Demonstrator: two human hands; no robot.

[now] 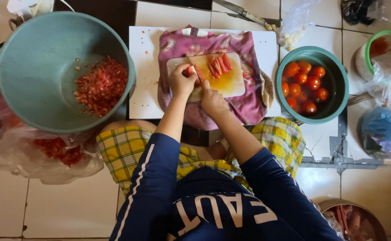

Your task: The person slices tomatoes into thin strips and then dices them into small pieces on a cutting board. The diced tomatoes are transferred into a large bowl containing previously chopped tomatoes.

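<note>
A small cutting board [231, 82], wet with tomato juice, lies on a pink patterned cloth [244, 105]. Several red tomato wedges [217, 66] rest on it. My left hand [182, 81] pins a tomato piece [190, 70] at the board's left edge. My right hand [212, 100] is closed on a knife whose blade [197, 73] rests against that piece; the handle is hidden in my fist. A large teal bowl [34, 67] at the left holds chopped tomato [101, 87]. To the right, a smaller teal pot [336, 96] contains whole tomatoes [305, 85].
A white board [144, 76] lies under the cloth. A second knife [244, 14] lies at the top, with garlic cloves [291, 38] in a clear bag beside it. Plastic bags [34, 151] sit at the left and right [385, 127]. A green-rimmed container [376, 53] stands at the far right.
</note>
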